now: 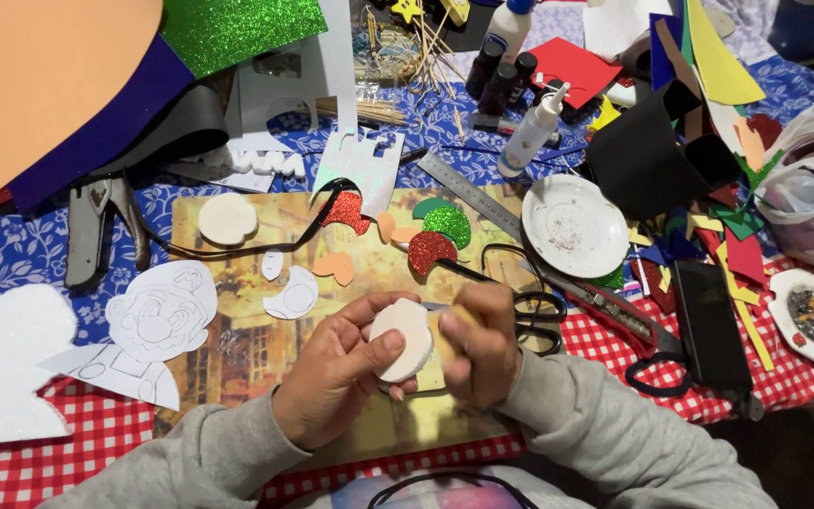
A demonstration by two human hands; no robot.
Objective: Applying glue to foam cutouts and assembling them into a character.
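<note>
Lying under everything, a table (11,254) in blue floral and red checked cloth is carrying a picture-printed work board (237,349) at its centre. Sitting at nine o'clock on the board is a white paper cut-out of a cartoon face (162,306); a white plate (574,226) is resting at two o'clock, black-handled scissors (537,316) at three o'clock, and red and green glitter pieces (435,236) at one o'clock. Working at six o'clock, the left hand (332,372) is curling closed around a round white foam disc (403,339), thumb across its face and fingers behind, holding it clear of the board. The right hand (478,344) is closing on a small tan piece (445,339), too hidden to identify, and pressing it against the disc's edge. The disc is looking light, soft and easily dented, so holding it by the rim with gentle pressure seems safest.
</note>
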